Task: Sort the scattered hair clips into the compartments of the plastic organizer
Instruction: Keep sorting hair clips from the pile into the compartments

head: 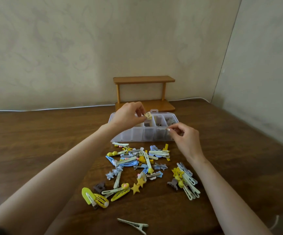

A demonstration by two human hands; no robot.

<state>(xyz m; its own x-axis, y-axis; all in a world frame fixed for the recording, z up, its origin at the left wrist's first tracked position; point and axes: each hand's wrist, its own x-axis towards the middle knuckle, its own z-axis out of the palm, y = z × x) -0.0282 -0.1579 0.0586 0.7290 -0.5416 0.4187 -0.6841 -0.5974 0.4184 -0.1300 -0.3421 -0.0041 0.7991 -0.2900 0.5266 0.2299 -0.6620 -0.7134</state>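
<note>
Yellow hair clip [148, 115] is pinched in the left hand [127, 114], the organizer [134, 135] and its far compartments directly below it. The right hand [187, 138], just rightward, presses its fingertips together, on what cannot be told.

A dark brown wooden bench [35, 141] with visible grain fills the lower half of the view. At its far edge stands a small two-tier wooden shelf [143, 79] in a lighter, honey-coloured wood, set against a pale, faintly patterned wall [86, 48]. A second pale wall [264, 82] meets it at the right. A thin white cable [52, 109] runs along the bench's back edge, and a short white cord [275, 223] lies at the lower right.
</note>
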